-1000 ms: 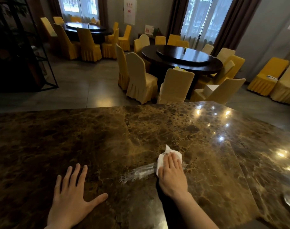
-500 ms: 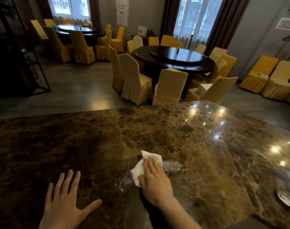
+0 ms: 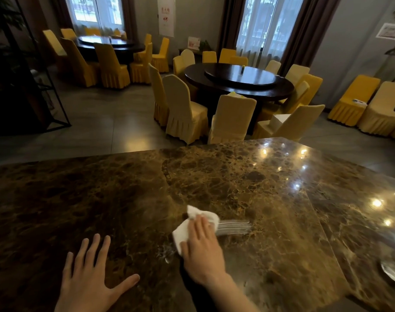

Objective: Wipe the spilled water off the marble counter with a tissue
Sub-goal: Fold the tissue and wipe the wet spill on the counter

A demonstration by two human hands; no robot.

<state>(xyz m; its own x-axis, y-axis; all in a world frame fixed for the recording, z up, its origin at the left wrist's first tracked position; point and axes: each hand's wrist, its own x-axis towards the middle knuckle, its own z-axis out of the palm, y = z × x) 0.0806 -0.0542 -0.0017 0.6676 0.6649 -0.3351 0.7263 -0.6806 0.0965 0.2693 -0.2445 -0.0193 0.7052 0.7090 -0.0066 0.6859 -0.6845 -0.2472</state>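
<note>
- The right hand lies palm down on a crumpled white tissue, fingers together and flat, pressing it onto the marble counter. This is not a pinch; the flat hand likely spreads pressure so more of the paper meets the wet stone.
- The tissue sits near the middle of the counter, towards the person's edge. One corner sticks up beyond the fingertips, and a flap shows to the left of the hand.
- Just right of the tissue, touching its edge, is a streaked wet smear of thin parallel lines, which reads as water dragged by the paper.
- A smaller patch of water glints just left of the hand, beside the tissue's lower corner. Judging by both patches, the wiping is under way but not done.
- The left hand rests flat on the counter, fingers spread, holding nothing. It is near the right hand but apart from the tissue, probably bracing the person while leaning over.
- A shiny round object at the counter's far right edge cannot be identified.
</note>
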